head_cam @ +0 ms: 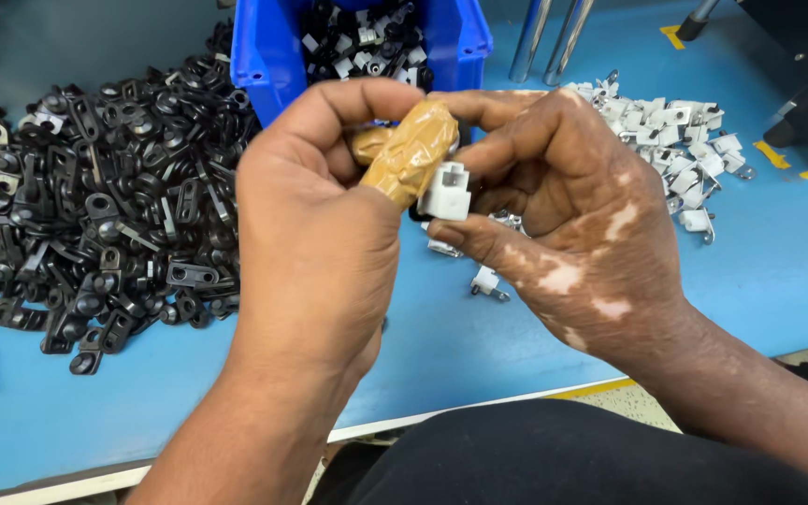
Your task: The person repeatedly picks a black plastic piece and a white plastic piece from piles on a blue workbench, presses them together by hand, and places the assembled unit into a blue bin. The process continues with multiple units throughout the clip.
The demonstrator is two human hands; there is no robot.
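white clip (445, 191) between both hands (441, 215)

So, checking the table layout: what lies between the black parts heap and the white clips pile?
In the head view, both hands holding a white clip.

Over a blue desk (778, 281), the left hand (315, 234), its thumb wrapped in tan tape (413, 150), and the right hand (563, 206) meet around a small white plastic clip (447, 190), pinched between the fingers of both. A large heap of black plastic clips (95, 206) spreads across the desk on the left, and a smaller pile of white clips (675, 131) lies on the right. Behind the hands stands a blue bin (264, 56) holding mixed black and white parts, and two metal rods (549, 37) rise beside it.
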